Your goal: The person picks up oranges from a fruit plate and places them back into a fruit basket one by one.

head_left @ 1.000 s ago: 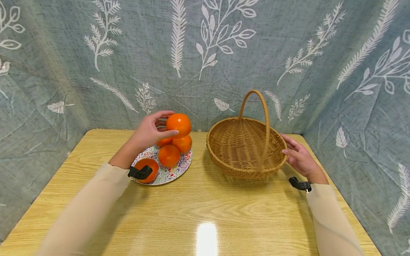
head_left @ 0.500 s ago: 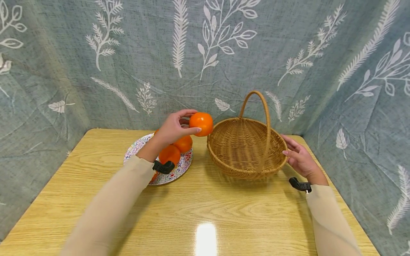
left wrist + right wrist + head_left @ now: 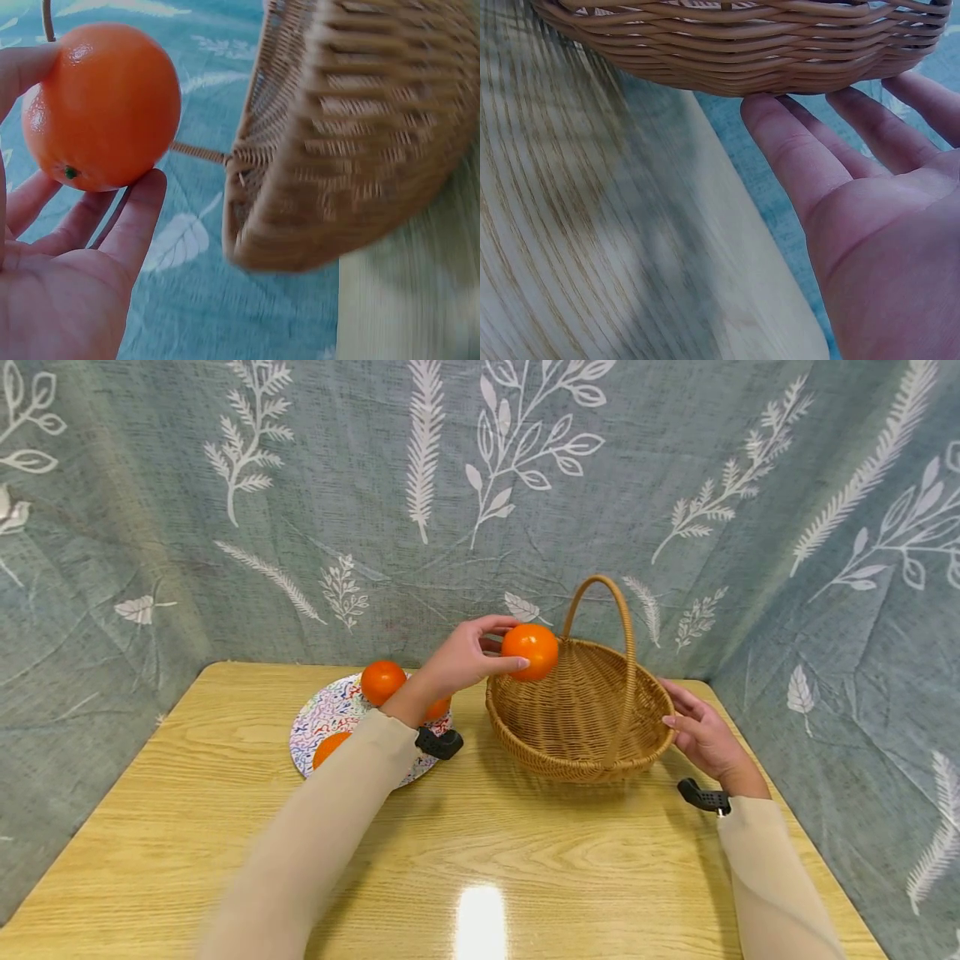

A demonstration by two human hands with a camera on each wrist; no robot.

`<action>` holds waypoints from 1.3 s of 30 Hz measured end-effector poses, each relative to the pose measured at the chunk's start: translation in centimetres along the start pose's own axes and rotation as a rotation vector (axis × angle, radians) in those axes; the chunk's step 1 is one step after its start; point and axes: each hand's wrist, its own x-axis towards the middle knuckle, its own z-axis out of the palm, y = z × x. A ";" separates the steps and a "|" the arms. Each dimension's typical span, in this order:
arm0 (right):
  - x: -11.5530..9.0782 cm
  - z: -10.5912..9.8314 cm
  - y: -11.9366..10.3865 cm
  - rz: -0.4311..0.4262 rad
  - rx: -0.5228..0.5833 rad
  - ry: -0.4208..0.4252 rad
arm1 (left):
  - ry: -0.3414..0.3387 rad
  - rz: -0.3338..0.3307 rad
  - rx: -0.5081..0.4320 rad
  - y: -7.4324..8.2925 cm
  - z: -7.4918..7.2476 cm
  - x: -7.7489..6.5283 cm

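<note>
Orange fruit (image 3: 530, 652), pinched in the half-curled left hand (image 3: 467, 657), overlaps the wicker basket (image 3: 555, 765) at its upper left, mid-frame (right hand (image 3: 699, 727) grips its right edge).

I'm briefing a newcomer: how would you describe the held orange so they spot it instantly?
Find the wicker basket on the table. Near its far-left side, the left hand holds the orange. The other oranges lie on the patterned plate; only this one is held.

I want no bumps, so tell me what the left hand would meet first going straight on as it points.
Probably the wicker handle, met by the orange that the left hand holds; depth is unclear, so it might pass beneath instead.
</note>
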 end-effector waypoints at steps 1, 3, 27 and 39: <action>0.0 -0.1 0.0 0.002 -0.002 -0.003 | -0.005 0.002 -0.018 0.0 0.4 0.3; -0.1 -0.2 -0.1 0.006 -0.008 -0.009 | -0.009 0.010 -0.062 -0.1 1.1 1.1; 0.1 0.3 -0.2 0.015 -0.019 0.013 | -0.098 -0.031 -0.036 0.7 6.4 6.4; -0.1 0.1 -0.1 0.007 -0.023 0.013 | -0.166 -0.087 0.133 0.1 9.3 8.5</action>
